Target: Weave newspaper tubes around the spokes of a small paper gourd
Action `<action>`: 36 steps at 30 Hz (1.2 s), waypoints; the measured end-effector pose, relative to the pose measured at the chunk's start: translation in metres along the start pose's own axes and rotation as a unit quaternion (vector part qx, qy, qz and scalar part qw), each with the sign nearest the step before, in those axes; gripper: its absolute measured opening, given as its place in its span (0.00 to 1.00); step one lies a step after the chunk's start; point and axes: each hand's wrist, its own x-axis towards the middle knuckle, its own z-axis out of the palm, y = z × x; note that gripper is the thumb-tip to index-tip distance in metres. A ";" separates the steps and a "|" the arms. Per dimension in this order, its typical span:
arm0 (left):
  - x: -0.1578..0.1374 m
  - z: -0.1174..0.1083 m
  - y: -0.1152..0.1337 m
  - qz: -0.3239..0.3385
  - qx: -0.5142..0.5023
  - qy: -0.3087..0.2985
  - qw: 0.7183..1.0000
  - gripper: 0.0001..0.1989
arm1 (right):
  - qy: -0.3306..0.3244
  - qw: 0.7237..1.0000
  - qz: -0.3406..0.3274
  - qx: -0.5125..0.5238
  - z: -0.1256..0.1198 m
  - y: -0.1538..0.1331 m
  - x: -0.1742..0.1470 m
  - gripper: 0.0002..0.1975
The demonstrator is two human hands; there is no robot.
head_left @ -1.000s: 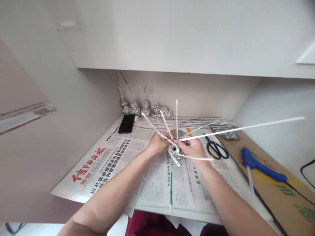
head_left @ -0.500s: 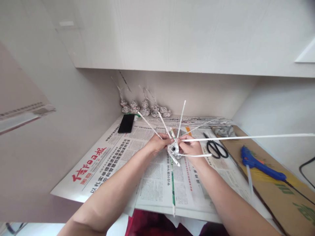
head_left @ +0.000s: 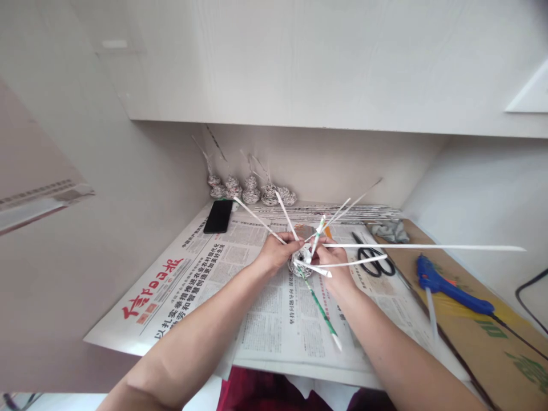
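Note:
Between my two hands is a small round woven piece (head_left: 298,267) of rolled paper, with a dark hole in its middle. Several paper strips stick out of it in all directions, among them a green-and-white strip (head_left: 319,305) pointing toward me. My left hand (head_left: 276,251) grips the piece's left edge, thumb on top. At the right edge, my right hand (head_left: 334,260) is closed, its fingertips partly hidden behind the strips. A long white paper strip (head_left: 419,246) runs from that hand far out to the right.
Newspaper (head_left: 201,285) covers the table. Black scissors (head_left: 374,261), a blue glue gun (head_left: 454,291) and cardboard (head_left: 483,342) lie to the right. Behind are a phone (head_left: 218,216), paper sticks (head_left: 329,213) and several woven paper gourds (head_left: 252,189). A cabinet (head_left: 299,68) overhangs the back.
The woven piece has turned between my hands. Its green strip has swung rightward at the near end, and the upper strips now lean right. The long strip's far end is lower.

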 end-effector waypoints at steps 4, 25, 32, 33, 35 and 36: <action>-0.001 0.001 0.000 0.020 0.003 -0.004 1.000 0.14 | 0.011 1.000 0.016 0.005 -0.001 0.000 0.002 0.14; 0.000 -0.008 0.003 0.142 0.146 -0.054 0.978 0.10 | -0.070 0.995 0.073 0.012 -0.011 -0.006 0.010 0.15; -0.002 -0.012 0.010 0.159 0.202 -0.082 0.963 0.08 | -0.071 0.995 0.068 -0.008 -0.012 -0.009 0.011 0.14; -0.002 -0.012 0.011 0.159 0.205 -0.079 0.963 0.08 | -0.075 0.995 0.067 -0.004 -0.012 -0.010 0.010 0.13; -0.001 -0.012 0.010 0.158 0.207 -0.067 0.963 0.08 | -0.081 0.995 0.065 0.000 -0.011 -0.013 0.008 0.12; -0.001 -0.012 0.010 0.157 0.208 -0.059 0.964 0.08 | -0.086 0.994 0.064 0.001 -0.010 -0.014 0.007 0.12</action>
